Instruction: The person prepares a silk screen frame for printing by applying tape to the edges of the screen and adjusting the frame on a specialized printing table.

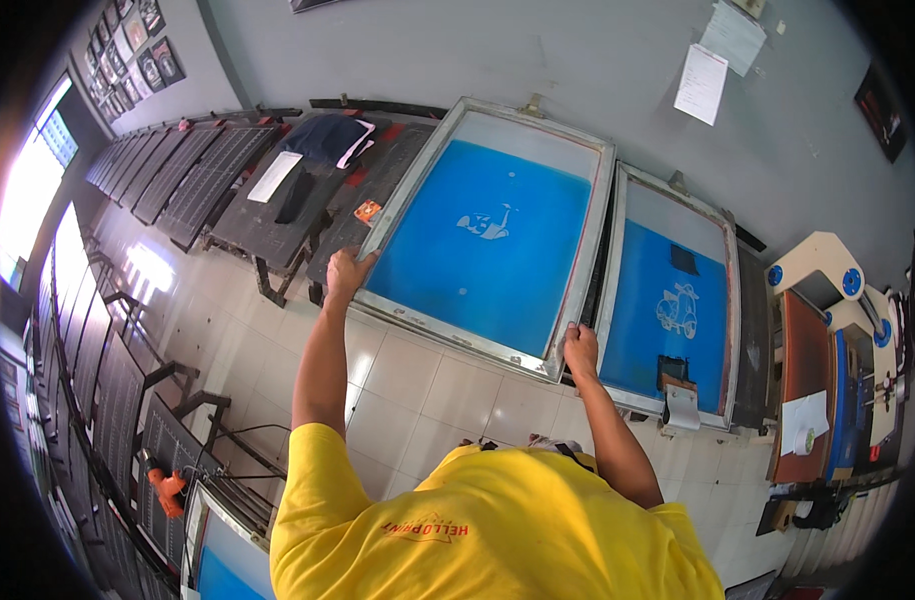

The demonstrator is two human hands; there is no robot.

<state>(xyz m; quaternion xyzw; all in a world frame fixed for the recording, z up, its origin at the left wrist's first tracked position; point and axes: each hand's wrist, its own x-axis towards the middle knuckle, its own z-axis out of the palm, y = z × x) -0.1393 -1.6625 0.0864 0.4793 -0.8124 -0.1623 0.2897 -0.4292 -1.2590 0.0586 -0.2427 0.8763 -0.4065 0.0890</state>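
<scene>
Landmark: the scooter screen (667, 290), a blue mesh with a scooter outline in a pale frame. Just left of it, across a narrow dark gap, the larger screen (502, 265) is found: blue mesh, small pale motif, wide scuffed frame. Whether it is rested on something or lifted clear cannot be told.

On the side away from the scooter screen, the larger screen's near left corner is gripped by the left hand (350, 274), which is mostly closed, fingers curled about the rim. Beside the scooter screen's left edge, the near right corner is held by the right hand (579, 352), partly closed; its fingertips are hidden, so depth of grip cannot be told.

Handling, as judged: stiff frame, moderate weight, made awkward by breadth. Twisting is likely if one corner is raised ahead of the other. The mesh looks taut and thin, probably easily punctured, and is best left untouched. Hold is best taken on the rigid rails, hands level, thumbs over. No wetness is made out on the rails; slipping is thought unlikely. Knuckles could be pinched against the scooter screen.

Well left of the scooter screen, a dark folded garment (327, 140) and a white sheet (275, 177) are laid on a black table (239, 222).
</scene>
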